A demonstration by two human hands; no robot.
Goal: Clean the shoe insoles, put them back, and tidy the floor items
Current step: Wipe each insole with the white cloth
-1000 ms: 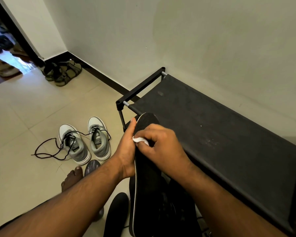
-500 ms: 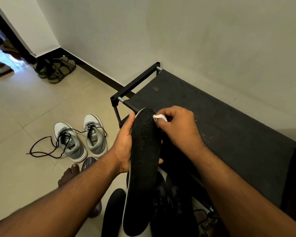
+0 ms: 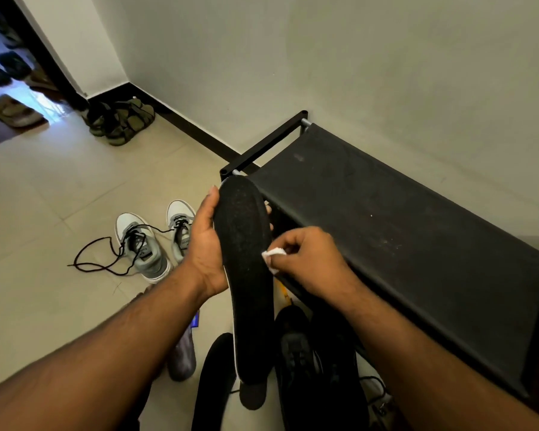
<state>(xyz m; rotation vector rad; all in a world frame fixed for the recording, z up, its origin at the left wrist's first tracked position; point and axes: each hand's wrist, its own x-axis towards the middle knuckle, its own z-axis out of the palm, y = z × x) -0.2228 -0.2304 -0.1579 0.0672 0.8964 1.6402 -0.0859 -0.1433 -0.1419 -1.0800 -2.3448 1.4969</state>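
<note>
My left hand (image 3: 203, 244) grips a long black insole (image 3: 246, 269) by its left edge and holds it upright in front of me. My right hand (image 3: 308, 262) pinches a small white wipe (image 3: 273, 256) against the insole's right edge, about midway down. A second black insole (image 3: 213, 381) lies on the floor below. A pair of black shoes (image 3: 308, 353) sits beside it, partly hidden by my right forearm. A grey insole (image 3: 182, 353) lies under my left forearm.
A black fabric-topped shoe rack (image 3: 402, 219) stands along the wall at right. Grey-white sneakers (image 3: 143, 244) with loose black laces (image 3: 97, 256) rest on the tiled floor. Olive sandals (image 3: 122, 121) lie in the corner; more footwear (image 3: 13, 110) shows past the doorway.
My right hand with the wipe has moved from the insole's top end down to the middle of its right edge. The left hand keeps its hold on the insole.
</note>
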